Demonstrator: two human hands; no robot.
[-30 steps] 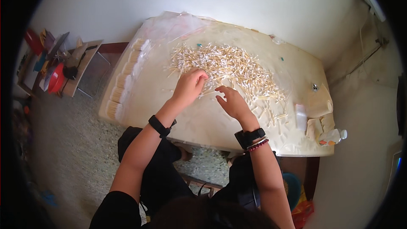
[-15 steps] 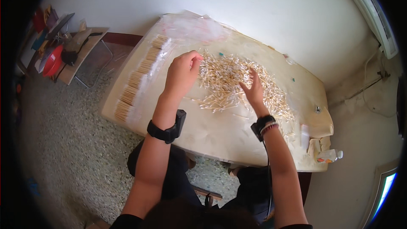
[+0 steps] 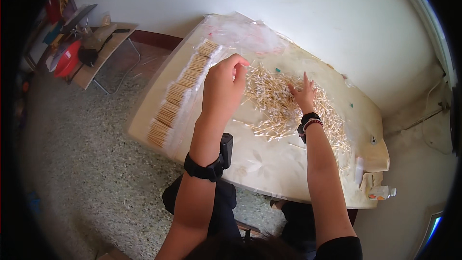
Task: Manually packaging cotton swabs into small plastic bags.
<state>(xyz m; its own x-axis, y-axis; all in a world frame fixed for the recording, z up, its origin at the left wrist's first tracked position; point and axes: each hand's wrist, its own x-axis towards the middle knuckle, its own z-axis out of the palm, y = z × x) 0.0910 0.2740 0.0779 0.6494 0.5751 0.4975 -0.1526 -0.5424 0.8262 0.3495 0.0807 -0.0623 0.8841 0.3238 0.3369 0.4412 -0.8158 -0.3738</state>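
A loose heap of cotton swabs (image 3: 274, 98) with pale wooden sticks and white tips covers the middle of the table. Over its right part is my right hand (image 3: 304, 95), fingers spread, at or just above the swabs. My left hand (image 3: 225, 84) hovers between the heap and a row of neat swab bundles (image 3: 183, 91), its fingers curled together at the heap's left edge. Whatever those fingers hold, if anything, is hidden or too small to name. The bundles lie side by side along the table's left side, on clear plastic.
Clear plastic bags (image 3: 245, 33) lie at the table's far edge by the wall. A plastic bottle (image 3: 382, 192) lies at the right corner beside brown paper (image 3: 370, 180). A small side table (image 3: 103, 53) with a red basin (image 3: 67, 59) stands at far left.
The whole view has shifted, with the table now further right. My right hand has reached farther over the heap, its fingers spread. My left hand stays curled by the heap's left edge.
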